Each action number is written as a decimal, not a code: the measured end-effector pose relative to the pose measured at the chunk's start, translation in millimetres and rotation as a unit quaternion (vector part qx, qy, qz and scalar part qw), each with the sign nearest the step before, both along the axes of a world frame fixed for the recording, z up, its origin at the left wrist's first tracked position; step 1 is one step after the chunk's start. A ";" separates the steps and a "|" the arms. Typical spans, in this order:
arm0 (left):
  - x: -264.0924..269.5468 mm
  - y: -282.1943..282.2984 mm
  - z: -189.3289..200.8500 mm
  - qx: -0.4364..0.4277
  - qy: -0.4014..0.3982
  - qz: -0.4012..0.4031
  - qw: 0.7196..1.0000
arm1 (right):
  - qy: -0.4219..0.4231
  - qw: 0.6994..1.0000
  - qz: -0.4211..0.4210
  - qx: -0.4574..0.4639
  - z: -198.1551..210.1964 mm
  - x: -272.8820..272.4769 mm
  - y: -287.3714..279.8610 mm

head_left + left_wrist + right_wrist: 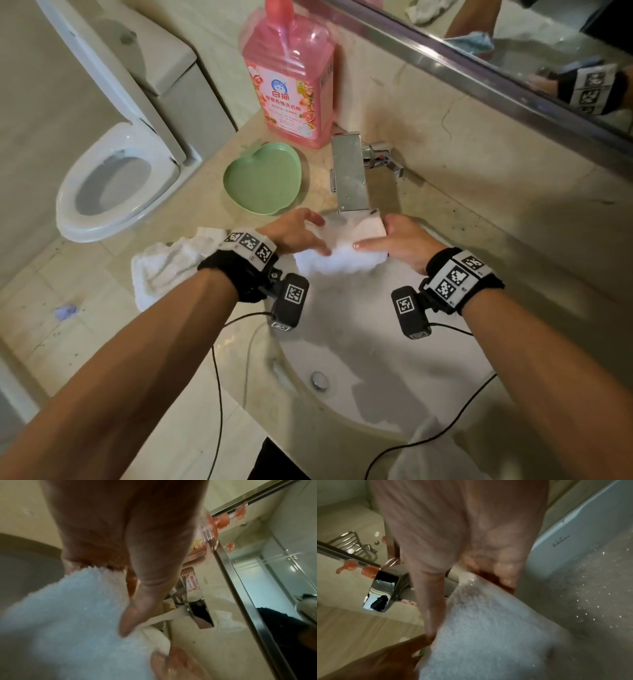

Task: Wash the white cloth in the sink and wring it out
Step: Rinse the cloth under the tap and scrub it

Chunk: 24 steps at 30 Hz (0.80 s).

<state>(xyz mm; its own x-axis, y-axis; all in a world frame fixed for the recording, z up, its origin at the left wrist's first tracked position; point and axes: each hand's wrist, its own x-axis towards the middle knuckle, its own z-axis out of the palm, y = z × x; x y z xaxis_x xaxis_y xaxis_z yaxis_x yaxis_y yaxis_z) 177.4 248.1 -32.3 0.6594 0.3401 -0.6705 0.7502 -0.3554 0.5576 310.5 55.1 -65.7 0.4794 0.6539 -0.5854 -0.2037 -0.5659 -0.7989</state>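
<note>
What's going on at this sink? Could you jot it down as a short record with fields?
place: bathroom counter with a sink
cloth being washed: white cloth, held over the basin just below the tap
left hand: grips the cloth's left end
right hand: grips the cloth's right end
water: droplets on cloth and basin; flow from the tap not clear
beside the sink: another white cloth, green dish, pink soap bottle
stage: washing, wringing not yet evident

white cloth (337,255) | wet, fluffy, bunched | under faucet, above sink (370,342) basin
</note>
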 end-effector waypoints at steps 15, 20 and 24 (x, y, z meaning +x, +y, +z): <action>43.7 -29.1 -15.5 0.051 -0.077 0.027 0.995 | -0.076 0.984 -0.151 -0.050 8.1 6.8 -18.5; 49.0 -23.1 -10.7 0.030 -0.090 0.077 0.993 | -0.071 0.977 -0.193 -0.055 3.2 11.4 -21.3; 37.0 -15.4 -3.8 0.018 -0.140 0.109 0.984 | -0.057 0.975 -0.211 -0.050 -2.4 8.3 -18.7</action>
<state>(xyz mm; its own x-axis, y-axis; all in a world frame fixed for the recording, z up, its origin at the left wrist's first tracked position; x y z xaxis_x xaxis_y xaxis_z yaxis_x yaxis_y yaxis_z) 214.4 232.8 -36.1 0.7250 0.5149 -0.4575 0.6297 -0.2262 0.7432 318.8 36.4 -68.0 0.7593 0.3275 -0.5624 -0.3475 -0.5267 -0.7758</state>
